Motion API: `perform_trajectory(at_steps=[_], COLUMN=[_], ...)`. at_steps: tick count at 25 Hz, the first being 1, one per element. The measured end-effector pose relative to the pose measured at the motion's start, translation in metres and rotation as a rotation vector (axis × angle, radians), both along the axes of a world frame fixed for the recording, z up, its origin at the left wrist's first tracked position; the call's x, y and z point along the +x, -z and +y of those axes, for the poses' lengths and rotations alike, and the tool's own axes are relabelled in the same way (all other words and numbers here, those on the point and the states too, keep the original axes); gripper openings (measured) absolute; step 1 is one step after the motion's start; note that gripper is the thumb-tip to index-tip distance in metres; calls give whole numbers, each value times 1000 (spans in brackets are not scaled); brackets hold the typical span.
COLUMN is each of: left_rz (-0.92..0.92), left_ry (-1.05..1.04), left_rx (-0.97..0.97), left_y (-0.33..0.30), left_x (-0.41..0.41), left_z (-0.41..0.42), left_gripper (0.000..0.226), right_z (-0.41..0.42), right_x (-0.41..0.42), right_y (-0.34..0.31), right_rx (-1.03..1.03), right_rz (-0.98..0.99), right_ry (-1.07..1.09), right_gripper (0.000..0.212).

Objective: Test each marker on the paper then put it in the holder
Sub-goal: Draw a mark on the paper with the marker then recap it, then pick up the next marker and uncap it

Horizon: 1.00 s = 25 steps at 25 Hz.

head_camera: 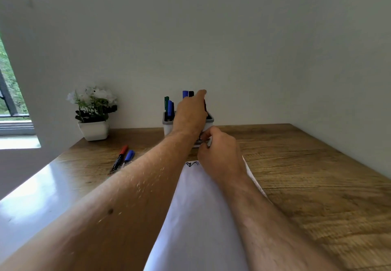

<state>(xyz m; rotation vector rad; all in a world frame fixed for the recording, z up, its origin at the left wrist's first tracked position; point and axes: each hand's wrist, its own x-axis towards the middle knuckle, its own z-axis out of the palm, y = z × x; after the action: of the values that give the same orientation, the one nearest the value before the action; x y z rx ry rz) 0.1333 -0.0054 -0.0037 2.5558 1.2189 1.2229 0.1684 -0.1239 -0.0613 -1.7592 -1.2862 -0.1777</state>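
A white holder stands at the back of the table against the wall. Green, blue and black markers stick up from it. My left hand reaches over the holder and grips a dark red marker, which is mostly hidden behind the fingers. My right hand has its curled fingers on the holder's lower front and steadies it. A white paper lies in front of me with scribbles at its far end. Two capped markers, red and blue, lie on the table at the left.
A white pot of white flowers stands at the back left by the wall. The wooden table stretches out to the right of the paper. A window is at the far left.
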Motion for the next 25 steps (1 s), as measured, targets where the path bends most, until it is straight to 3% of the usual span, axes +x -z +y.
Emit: perform_trajectory(at_steps=[3,7,10,13,15,19,25], left_rz=[-31,-267,-153,107,236,252,317], left_ry=[-42,-61,-158,-386,-475,-526,-519], left_rx=[-9,-123,-132,-155,-189,-261,-412], left_y=[-6,-17,-21,-18,-9,18,25], left_x=[-10,-45,-83,-123,-144,-163,-155], left_z=[-3,-12,-13,-13,-12,-5,-2], left_gripper=[57,23,15,21,13,10,36], right_z=[1,1,-3,-7,-9,-7,-2], right_x=[2,3,1,-1,-1,-1,1], right_y=[0,1,0,-2,-2,-2,0], right_rx=[-15,-38,-23,-26,-36,-36,-23], right_rz=[15,7,5,16,-5,-37,-40], right_ry=[-1,4,-16,-27,-18,-5,13], right_gripper=[20,13,14,12,11,9,9])
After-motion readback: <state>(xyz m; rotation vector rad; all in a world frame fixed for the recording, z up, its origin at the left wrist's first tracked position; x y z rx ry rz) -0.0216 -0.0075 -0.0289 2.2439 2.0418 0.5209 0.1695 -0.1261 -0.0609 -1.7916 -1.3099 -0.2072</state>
